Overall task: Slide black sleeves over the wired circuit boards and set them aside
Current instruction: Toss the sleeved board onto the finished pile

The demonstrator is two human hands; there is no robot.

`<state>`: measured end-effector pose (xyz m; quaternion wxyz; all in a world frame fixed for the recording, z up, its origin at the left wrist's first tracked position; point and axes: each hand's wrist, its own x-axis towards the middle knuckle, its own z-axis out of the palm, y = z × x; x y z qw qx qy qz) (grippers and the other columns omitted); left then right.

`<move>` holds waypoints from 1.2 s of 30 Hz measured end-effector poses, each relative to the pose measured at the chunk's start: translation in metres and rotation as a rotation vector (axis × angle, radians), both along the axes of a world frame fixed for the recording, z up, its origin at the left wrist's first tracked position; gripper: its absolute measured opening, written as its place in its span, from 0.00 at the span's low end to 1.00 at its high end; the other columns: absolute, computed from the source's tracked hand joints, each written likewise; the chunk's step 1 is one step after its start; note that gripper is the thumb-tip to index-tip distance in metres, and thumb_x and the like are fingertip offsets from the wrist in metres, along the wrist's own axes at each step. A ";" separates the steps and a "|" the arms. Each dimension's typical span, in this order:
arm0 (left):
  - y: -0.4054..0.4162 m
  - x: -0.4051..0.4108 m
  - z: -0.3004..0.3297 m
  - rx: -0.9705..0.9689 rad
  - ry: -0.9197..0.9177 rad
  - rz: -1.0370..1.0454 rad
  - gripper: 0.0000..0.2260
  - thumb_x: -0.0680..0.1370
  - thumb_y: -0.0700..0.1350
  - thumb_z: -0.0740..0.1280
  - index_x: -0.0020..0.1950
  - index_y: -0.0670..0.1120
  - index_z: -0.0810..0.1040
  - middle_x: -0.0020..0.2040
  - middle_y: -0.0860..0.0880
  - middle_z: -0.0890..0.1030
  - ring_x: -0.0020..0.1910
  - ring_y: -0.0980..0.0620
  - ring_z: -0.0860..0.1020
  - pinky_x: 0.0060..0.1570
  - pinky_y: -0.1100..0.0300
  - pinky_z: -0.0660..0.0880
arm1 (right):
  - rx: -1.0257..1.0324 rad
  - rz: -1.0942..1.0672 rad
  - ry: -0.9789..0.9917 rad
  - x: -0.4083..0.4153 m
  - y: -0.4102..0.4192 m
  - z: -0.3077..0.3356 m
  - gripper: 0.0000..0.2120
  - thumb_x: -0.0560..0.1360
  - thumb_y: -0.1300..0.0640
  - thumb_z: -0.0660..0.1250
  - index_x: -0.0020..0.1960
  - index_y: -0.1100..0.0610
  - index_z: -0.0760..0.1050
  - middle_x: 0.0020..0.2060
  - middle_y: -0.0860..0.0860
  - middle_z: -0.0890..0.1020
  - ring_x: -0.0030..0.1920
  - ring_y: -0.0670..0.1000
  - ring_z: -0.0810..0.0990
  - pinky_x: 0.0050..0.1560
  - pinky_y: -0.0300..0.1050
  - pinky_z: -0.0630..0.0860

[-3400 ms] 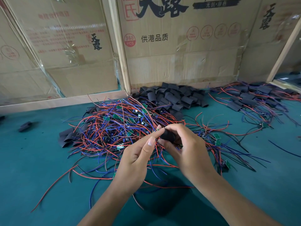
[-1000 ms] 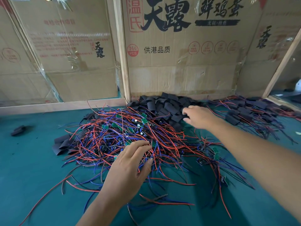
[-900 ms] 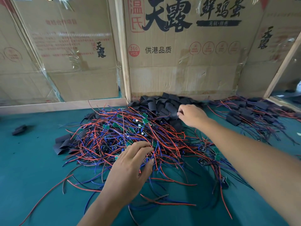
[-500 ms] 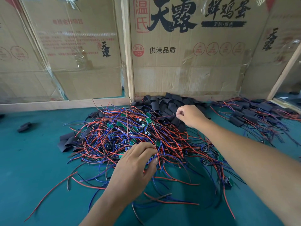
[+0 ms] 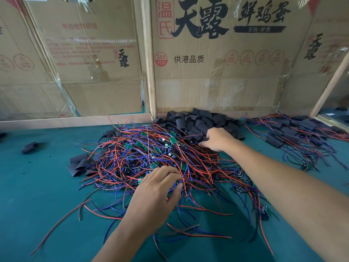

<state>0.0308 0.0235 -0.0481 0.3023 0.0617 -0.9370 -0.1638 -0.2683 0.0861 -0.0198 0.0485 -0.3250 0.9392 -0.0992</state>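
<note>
A: Head view, left hand [image 5: 156, 193]?
B: Fingers curled, pinching red and blue wires in the circuit-board tangle [image 5: 151, 157].
A: Right hand [image 5: 217, 138]?
B: Reaching into the black sleeves [image 5: 200, 121] beyond the tangle; grip cannot be told.

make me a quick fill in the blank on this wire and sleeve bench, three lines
1. The right hand reaches into the pile of black ____.
2. The left hand rests on the tangle of red and ____ wires.
3. The table is covered in ____ cloth.

Missing words: sleeves; blue; green
</note>
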 end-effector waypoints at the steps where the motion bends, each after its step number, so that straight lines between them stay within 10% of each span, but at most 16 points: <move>1: -0.001 0.000 0.000 -0.002 0.006 0.003 0.13 0.81 0.52 0.60 0.56 0.49 0.82 0.55 0.57 0.79 0.54 0.58 0.76 0.55 0.66 0.70 | -0.034 -0.022 -0.015 -0.001 0.002 0.001 0.24 0.72 0.36 0.70 0.44 0.58 0.77 0.39 0.54 0.80 0.39 0.56 0.80 0.35 0.46 0.70; 6: 0.000 0.001 0.003 0.011 0.028 0.027 0.11 0.80 0.50 0.63 0.57 0.49 0.82 0.56 0.56 0.79 0.55 0.56 0.76 0.54 0.58 0.74 | -0.436 -0.153 0.000 0.010 0.025 0.028 0.24 0.74 0.36 0.67 0.52 0.57 0.79 0.46 0.54 0.82 0.50 0.57 0.82 0.43 0.48 0.77; 12: 0.004 0.002 0.010 0.128 0.013 0.036 0.25 0.76 0.61 0.62 0.72 0.56 0.69 0.57 0.61 0.75 0.55 0.62 0.72 0.55 0.66 0.68 | -1.007 0.213 -0.630 0.126 0.059 0.047 0.21 0.68 0.34 0.70 0.48 0.51 0.83 0.41 0.50 0.84 0.40 0.47 0.79 0.31 0.39 0.72; 21: 0.021 0.002 0.011 0.326 0.087 -0.115 0.08 0.74 0.53 0.70 0.48 0.64 0.74 0.41 0.58 0.76 0.38 0.58 0.74 0.37 0.73 0.66 | -1.087 0.250 -0.899 0.204 0.087 -0.009 0.13 0.72 0.43 0.70 0.51 0.49 0.80 0.38 0.57 0.82 0.37 0.51 0.79 0.35 0.43 0.72; 26: 0.021 -0.002 0.004 0.398 -0.054 -0.042 0.10 0.75 0.49 0.68 0.36 0.50 0.71 0.34 0.52 0.75 0.31 0.56 0.68 0.30 0.64 0.62 | -0.917 0.306 -0.368 0.195 0.096 -0.020 0.16 0.71 0.41 0.71 0.56 0.44 0.80 0.46 0.42 0.84 0.48 0.43 0.83 0.48 0.36 0.77; 36: 0.024 0.001 0.000 0.287 -0.118 0.047 0.07 0.75 0.51 0.72 0.42 0.50 0.79 0.36 0.55 0.80 0.35 0.55 0.77 0.36 0.52 0.75 | -0.900 0.245 -0.472 0.202 0.089 -0.037 0.23 0.71 0.38 0.69 0.64 0.45 0.79 0.49 0.34 0.84 0.51 0.37 0.83 0.52 0.35 0.79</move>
